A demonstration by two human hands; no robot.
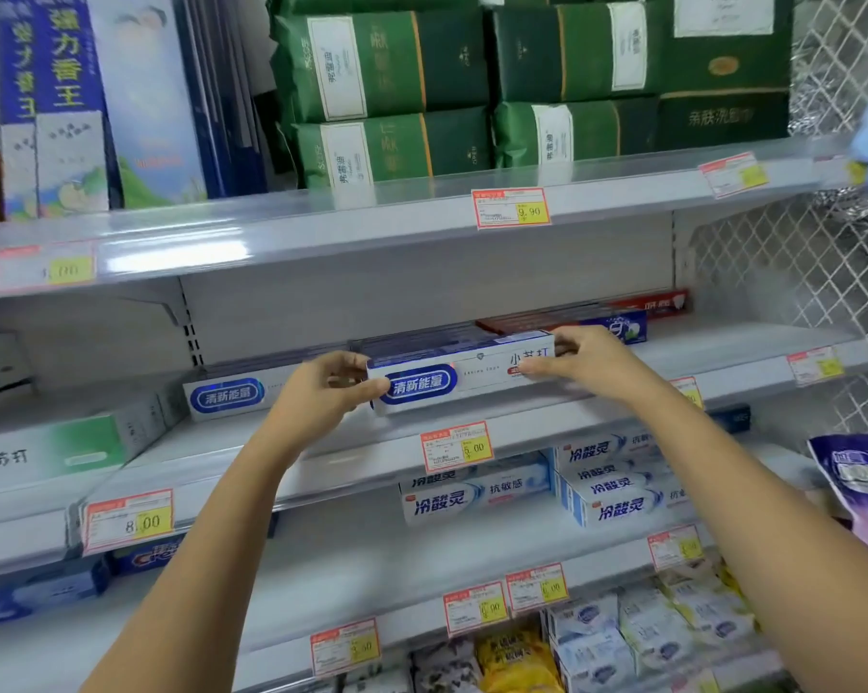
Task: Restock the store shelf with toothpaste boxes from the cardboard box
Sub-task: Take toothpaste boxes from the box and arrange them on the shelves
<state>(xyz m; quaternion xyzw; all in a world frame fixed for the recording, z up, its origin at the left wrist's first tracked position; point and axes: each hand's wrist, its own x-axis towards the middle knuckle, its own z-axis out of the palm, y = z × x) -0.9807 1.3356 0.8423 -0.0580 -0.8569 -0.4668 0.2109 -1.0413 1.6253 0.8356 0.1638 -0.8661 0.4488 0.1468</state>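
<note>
Both hands are holding one toothpaste box point(464, 377) over the middle shelf point(752, 352), its long axis lying left to right, printed face turned near. The left hand point(324, 392) is pinching its left end; the right hand point(579, 360) is curling over its right end.

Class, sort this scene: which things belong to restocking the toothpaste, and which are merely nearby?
Job: toothpaste box, held at its ends by left hand and right hand; matching box beside it; middle shelf.
Nearby only: green packs above; purple bag at right; yellow packets at bottom.
</note>
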